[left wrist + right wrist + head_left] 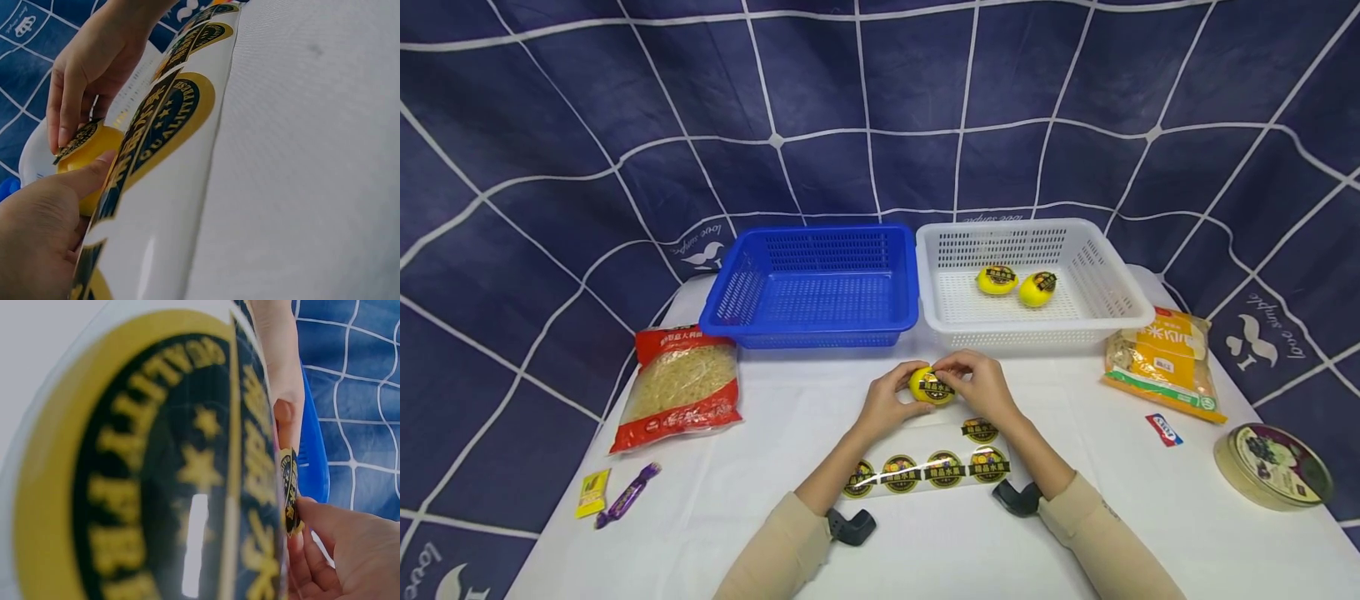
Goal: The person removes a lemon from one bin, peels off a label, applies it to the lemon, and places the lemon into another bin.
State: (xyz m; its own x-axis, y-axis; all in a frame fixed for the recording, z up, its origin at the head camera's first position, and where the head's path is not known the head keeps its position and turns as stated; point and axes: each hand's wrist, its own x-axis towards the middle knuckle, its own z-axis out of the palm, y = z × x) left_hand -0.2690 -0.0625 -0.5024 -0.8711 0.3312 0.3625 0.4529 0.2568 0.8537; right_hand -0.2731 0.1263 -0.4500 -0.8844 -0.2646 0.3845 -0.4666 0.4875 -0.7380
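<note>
Together, both hands [936, 392] curled round yellow fruit [929, 387]

staged tabletop, checked backdrop cloth [880, 108], sorting baskets [812, 283]

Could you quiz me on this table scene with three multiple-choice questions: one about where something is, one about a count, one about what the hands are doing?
1. Where are the two labelled yellow fruits?
A. blue basket
B. white basket
C. on the noodle packet

2. How many stickers remain on the sticker sheet?
A. two
B. five
C. nine

3. What are the hands doing?
A. both hold one yellow fruit
B. both lie flat
C. one lifts the tin

Answers: 1 B, both lie inside it. 2 B, four in a row, one above. 3 A, left hand and right hand grip it, sticker on top.
</note>
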